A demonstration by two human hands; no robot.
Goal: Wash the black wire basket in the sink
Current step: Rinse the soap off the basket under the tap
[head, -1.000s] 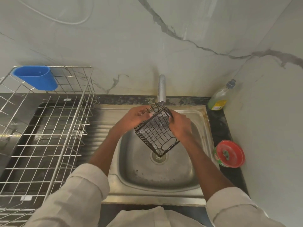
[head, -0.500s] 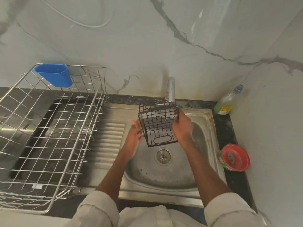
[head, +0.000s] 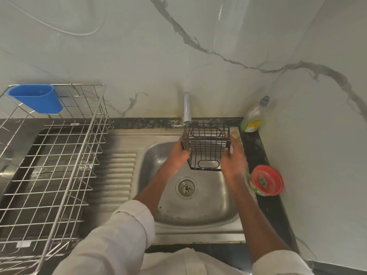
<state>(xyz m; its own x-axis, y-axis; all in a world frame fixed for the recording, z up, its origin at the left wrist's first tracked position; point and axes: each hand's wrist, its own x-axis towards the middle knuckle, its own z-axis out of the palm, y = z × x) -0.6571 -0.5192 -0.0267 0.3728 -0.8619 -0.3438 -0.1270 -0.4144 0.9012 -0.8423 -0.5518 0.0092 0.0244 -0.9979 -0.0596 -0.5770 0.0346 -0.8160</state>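
The black wire basket (head: 206, 145) hangs over the back right of the steel sink (head: 214, 207), just under and to the right of the tap (head: 186, 107). It is tilted, with its oval handle slot facing me. My left hand (head: 179, 155) grips its left side and my right hand (head: 233, 159) grips its right side, thumbs hooked on the wires. I can see no water running from the tap.
A large metal dish rack (head: 53, 165) with a blue plastic cup holder (head: 35, 100) stands on the left. A soap bottle (head: 253, 116) and a red round tub (head: 266, 180) sit on the dark counter right of the sink. The drain (head: 186, 187) lies below the basket.
The basket has moved up and to the right, from a slanted pose over the drain to nearly level under the tap. My left hand, briefly open beside it, grips it again.
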